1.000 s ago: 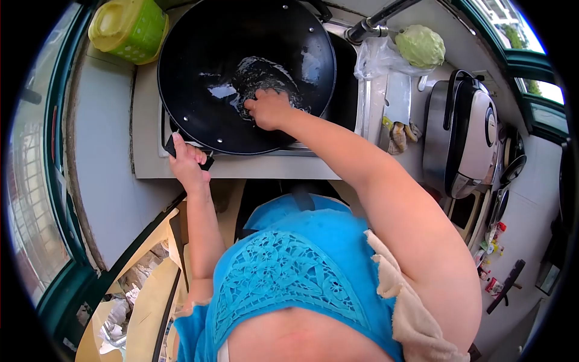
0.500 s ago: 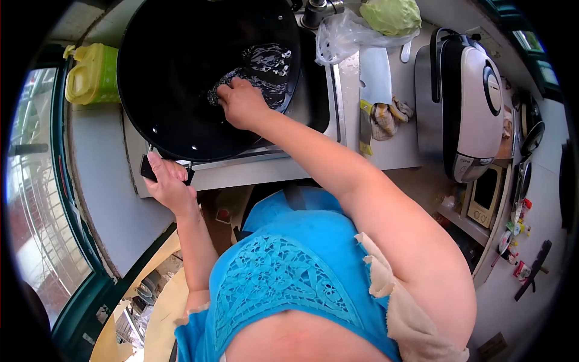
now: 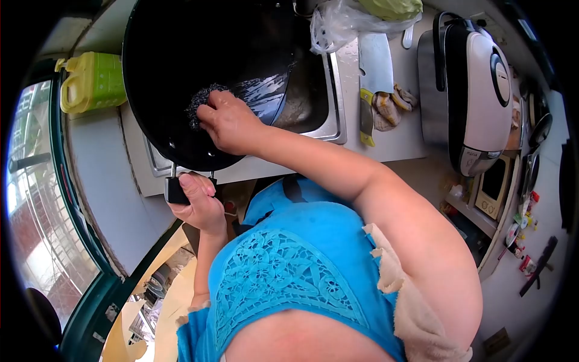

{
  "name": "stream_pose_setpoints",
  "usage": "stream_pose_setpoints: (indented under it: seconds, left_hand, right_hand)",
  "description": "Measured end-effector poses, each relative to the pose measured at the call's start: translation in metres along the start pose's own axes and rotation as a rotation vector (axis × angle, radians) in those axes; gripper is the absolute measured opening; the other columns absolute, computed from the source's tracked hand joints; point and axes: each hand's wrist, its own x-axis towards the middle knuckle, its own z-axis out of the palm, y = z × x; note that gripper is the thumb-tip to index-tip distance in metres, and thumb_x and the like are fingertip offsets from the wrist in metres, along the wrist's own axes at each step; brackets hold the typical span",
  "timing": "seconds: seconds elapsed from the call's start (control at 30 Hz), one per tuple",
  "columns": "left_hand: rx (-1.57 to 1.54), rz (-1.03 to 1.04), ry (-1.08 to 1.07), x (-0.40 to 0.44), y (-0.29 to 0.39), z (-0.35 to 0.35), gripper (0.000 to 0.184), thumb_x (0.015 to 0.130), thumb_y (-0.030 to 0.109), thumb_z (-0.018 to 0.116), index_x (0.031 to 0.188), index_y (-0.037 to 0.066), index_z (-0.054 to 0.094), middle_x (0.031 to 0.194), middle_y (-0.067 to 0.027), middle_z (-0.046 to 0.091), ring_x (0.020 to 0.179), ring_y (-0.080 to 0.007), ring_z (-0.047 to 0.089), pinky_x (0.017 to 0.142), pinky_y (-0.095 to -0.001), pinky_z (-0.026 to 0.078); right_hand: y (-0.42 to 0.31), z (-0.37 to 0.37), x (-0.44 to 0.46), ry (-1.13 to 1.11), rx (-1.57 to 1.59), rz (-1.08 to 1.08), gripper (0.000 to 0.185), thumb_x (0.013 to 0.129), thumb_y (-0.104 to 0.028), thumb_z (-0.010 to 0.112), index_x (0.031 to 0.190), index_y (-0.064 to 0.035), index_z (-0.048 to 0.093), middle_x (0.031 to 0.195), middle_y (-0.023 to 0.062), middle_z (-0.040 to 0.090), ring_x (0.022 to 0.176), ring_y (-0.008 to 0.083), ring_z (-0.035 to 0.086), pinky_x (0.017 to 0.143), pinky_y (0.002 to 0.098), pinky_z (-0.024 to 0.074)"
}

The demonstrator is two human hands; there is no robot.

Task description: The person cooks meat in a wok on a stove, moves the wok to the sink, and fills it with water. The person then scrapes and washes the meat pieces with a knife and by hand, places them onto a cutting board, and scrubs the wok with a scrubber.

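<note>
A large black wok [image 3: 175, 48] is held tilted over the sink [image 3: 313, 99], with water [image 3: 262, 96] pooled along its right side. My left hand [image 3: 202, 202] is wrapped round the wok's black side handle [image 3: 175, 190] at the near rim. Inside the wok, my right hand [image 3: 232, 120] presses a steel wool scourer [image 3: 202, 99] against the inner wall. The fingers are closed over the scourer, which shows beyond and left of them.
On the counter right of the sink lie a cleaver [image 3: 375, 66] with a yellow handle and a brown crumpled thing [image 3: 386, 111]. Behind them a cabbage [image 3: 395, 7] sits by a plastic bag [image 3: 332, 27]. A rice cooker [image 3: 482, 90] stands further right, a yellow-green jug [image 3: 96, 81] at left.
The wok has tipped further, baring more of the sink at its right. My right hand and the scourer have moved left and nearer. My left hand has shifted right and down with the handle.
</note>
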Motion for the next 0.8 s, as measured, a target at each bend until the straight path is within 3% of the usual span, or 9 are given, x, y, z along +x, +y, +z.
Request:
stream_pose_setpoints:
  seconds: [0.1, 0.2, 0.27, 0.33, 0.43, 0.53, 0.63, 0.77, 0.8]
  left_hand:
    - [-0.024, -0.059, -0.007, -0.002, -0.006, -0.006, 0.028, 0.094, 0.02, 0.048, 0.07, 0.008, 0.041, 0.053, 0.0012, 0.041, 0.045, -0.006, 0.04, 0.042, -0.0192, 0.032]
    - [-0.145, -0.149, 0.026, 0.009, -0.016, -0.017, 0.03, 0.094, 0.021, 0.047, 0.068, 0.009, 0.04, 0.052, 0.0023, 0.039, 0.044, -0.0055, 0.037, 0.041, -0.0196, 0.032]
    - [-0.196, -0.252, 0.101, 0.022, -0.024, -0.025, 0.033, 0.095, 0.023, 0.045, 0.065, 0.01, 0.039, 0.05, 0.0027, 0.037, 0.043, -0.0056, 0.033, 0.04, -0.0206, 0.031]
    - [-0.208, -0.339, 0.127, 0.029, -0.045, -0.042, 0.035, 0.096, 0.025, 0.045, 0.064, 0.011, 0.038, 0.05, 0.0028, 0.036, 0.042, -0.0059, 0.033, 0.04, -0.021, 0.031]
    - [-0.241, -0.448, 0.171, 0.036, -0.064, -0.053, 0.038, 0.096, 0.026, 0.044, 0.062, 0.011, 0.037, 0.049, 0.0027, 0.034, 0.041, -0.0065, 0.031, 0.039, -0.0218, 0.029]
    - [-0.263, -0.514, 0.231, 0.042, -0.075, -0.06, 0.037, 0.095, 0.027, 0.046, 0.063, 0.011, 0.036, 0.048, 0.0029, 0.033, 0.041, -0.0066, 0.03, 0.039, -0.0222, 0.028]
    - [-0.316, -0.635, 0.28, 0.045, -0.083, -0.071, 0.037, 0.095, 0.028, 0.047, 0.064, 0.011, 0.036, 0.049, 0.0028, 0.032, 0.041, -0.0069, 0.03, 0.039, -0.0224, 0.028]
    - [-0.362, -0.658, 0.28, 0.045, -0.087, -0.081, 0.036, 0.094, 0.029, 0.049, 0.065, 0.011, 0.036, 0.049, 0.0026, 0.033, 0.04, -0.0076, 0.031, 0.037, -0.0228, 0.028]
    - [-0.377, -0.659, 0.27, 0.046, -0.088, -0.083, 0.036, 0.094, 0.029, 0.049, 0.065, 0.011, 0.037, 0.049, 0.0025, 0.033, 0.041, -0.0077, 0.032, 0.038, -0.0227, 0.029]
  right_hand:
    - [-0.011, 0.002, 0.007, 0.014, 0.119, -0.021, 0.013, 0.078, -0.014, 0.06, 0.088, -0.0074, 0.057, 0.087, 0.0135, 0.05, 0.084, 0.0329, 0.05, 0.07, 0.0414, 0.0441]
    - [0.004, 0.013, 0.001, -0.162, 0.162, 0.047, 0.013, 0.078, -0.019, 0.058, 0.088, -0.01, 0.059, 0.089, 0.0119, 0.052, 0.087, 0.0314, 0.052, 0.072, 0.0422, 0.0436]
    - [0.04, 0.019, 0.0, -0.422, -0.153, 0.163, 0.016, 0.081, -0.023, 0.056, 0.092, -0.0127, 0.06, 0.095, 0.0104, 0.054, 0.093, 0.0299, 0.053, 0.076, 0.0429, 0.0431]
    - [0.088, 0.01, 0.013, -0.565, -0.564, 0.138, 0.022, 0.081, -0.021, 0.05, 0.1, -0.0172, 0.062, 0.105, 0.0091, 0.055, 0.102, 0.0265, 0.05, 0.083, 0.0439, 0.039]
    - [0.141, -0.015, 0.069, -0.507, -1.016, 0.009, 0.023, 0.08, -0.016, 0.049, 0.098, -0.0147, 0.063, 0.103, 0.0081, 0.055, 0.098, 0.0251, 0.051, 0.08, 0.0428, 0.0399]
    - [0.14, -0.009, 0.073, -0.521, -0.984, 0.102, 0.022, 0.08, -0.016, 0.049, 0.096, -0.0132, 0.063, 0.101, 0.0087, 0.055, 0.098, 0.0264, 0.051, 0.079, 0.0435, 0.0406]
    - [0.087, 0.029, 0.026, -0.811, -0.691, 0.177, 0.03, 0.082, -0.019, 0.046, 0.108, -0.0166, 0.06, 0.111, 0.0108, 0.052, 0.104, 0.0277, 0.049, 0.086, 0.0428, 0.0388]
    - [0.119, 0.035, 0.077, -0.681, -0.84, 0.197, 0.03, 0.083, -0.024, 0.047, 0.11, -0.0172, 0.06, 0.112, 0.01, 0.051, 0.106, 0.0286, 0.048, 0.09, 0.049, 0.0367]
    - [0.127, 0.028, 0.099, -0.656, -0.913, 0.203, 0.034, 0.081, -0.031, 0.053, 0.112, -0.017, 0.059, 0.116, 0.0091, 0.05, 0.11, 0.0272, 0.046, 0.09, 0.0539, 0.035]
